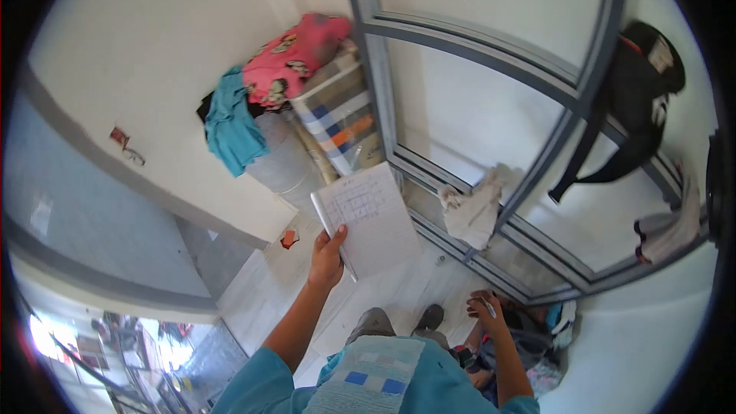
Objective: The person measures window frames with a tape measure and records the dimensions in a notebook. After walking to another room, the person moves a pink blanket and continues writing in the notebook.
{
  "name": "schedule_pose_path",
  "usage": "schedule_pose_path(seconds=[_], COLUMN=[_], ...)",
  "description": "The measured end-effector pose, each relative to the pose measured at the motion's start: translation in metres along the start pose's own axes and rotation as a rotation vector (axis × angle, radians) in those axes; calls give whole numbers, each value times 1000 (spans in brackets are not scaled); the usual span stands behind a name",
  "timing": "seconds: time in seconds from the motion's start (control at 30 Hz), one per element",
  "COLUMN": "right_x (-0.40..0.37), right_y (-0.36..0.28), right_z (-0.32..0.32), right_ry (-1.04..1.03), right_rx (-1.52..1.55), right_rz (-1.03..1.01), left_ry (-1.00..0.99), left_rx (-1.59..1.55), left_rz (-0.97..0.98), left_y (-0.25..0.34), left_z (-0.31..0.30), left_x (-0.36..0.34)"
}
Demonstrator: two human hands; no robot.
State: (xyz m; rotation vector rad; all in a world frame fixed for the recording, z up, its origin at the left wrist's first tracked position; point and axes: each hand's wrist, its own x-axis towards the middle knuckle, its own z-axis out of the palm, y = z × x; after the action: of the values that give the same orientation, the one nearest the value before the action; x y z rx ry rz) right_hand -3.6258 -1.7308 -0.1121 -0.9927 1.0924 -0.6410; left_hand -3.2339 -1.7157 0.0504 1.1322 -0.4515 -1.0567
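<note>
A notebook [376, 222] is held up in front of me, its page showing a hand-drawn grid and some writing too small to read. My left hand [327, 261] grips its lower left edge, thumb on top of the page. Lower at the right, my right hand [483, 307] has its fingers curled around a slim, pale pen [488, 307], away from the notebook. Below that hand lies a dark pile of bags and cloth [521, 345].
Grey metal frames with glass panels [475, 100] lean ahead, a pale cloth [471, 211] hanging on them. Clothes [284, 69] cover a bucket [284, 157] and a checked bag [337, 115]. A black bag [632, 100] hangs at right. A doorway opens at lower left.
</note>
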Motion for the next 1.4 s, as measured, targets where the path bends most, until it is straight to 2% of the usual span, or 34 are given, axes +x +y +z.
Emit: schedule_pose_path(seconds=[0.23,0.4,0.53,0.6,0.67,0.7,0.77,0.8,0.83,0.9,0.93,0.97,1.03,1.1,1.2,1.27,1.3,1.37,1.4], right_x=[42,78,141,178,212,247,261,278,302,321,338,355,379,386,405,405,397,380,388], right_y=[-40,-93,-163,-215,-267,-270,-344,-362,-372,-401,-408,-413,-426,-425,-422,-424,-425,-423,-408], right_z=[34,89,158,208,262,283,346,373,390,430,441,447,458,450,454,441,433,424,416], right_ry=[34,23,-25,-83,-92,-114,-183,-204,-142,-171,-177,-184,-32,-35,-9,63,26,-52,25], right_rx=[63,36,-63,-19,70,167,85,154,12,220,216,196,87,64,-54,-271,-305,-346,-420], right_rz=[4,-107,-300,-436,-513,-518,-618,-676,-819,-805,-881,-965,-1076,-1077,-1046,-1201,-1145,-1041,-1184], left_ry=[1,-20,-31,-64,-15,-55,-193,-171,-137,-227,-286,-352,-374,-406,-390,-489,-533,-481,-471], left_rx=[-114,-196,-252,-263,-160,-152,-200,-162,-128,-91,-97,-112,-114,-124,54,70,104,146,162], left_rz=[168,187,192,211,195,187,169,209,262,213,202,195,222,239,236,177,144,209,234], left_y=[88,130,166,189,213,225,258,273,287,311,324,334,337,310,296,299,304,300,296], left_z=[-6,-28,-53,-61,-72,-79,-80,-76,-72,-79,-72,-66,-70,-89,-102,-97,-92,-95,-99], left_x=[67,123,176,210,244,264,305,324,343,386,393,398,423,450,463,451,444,458,470])
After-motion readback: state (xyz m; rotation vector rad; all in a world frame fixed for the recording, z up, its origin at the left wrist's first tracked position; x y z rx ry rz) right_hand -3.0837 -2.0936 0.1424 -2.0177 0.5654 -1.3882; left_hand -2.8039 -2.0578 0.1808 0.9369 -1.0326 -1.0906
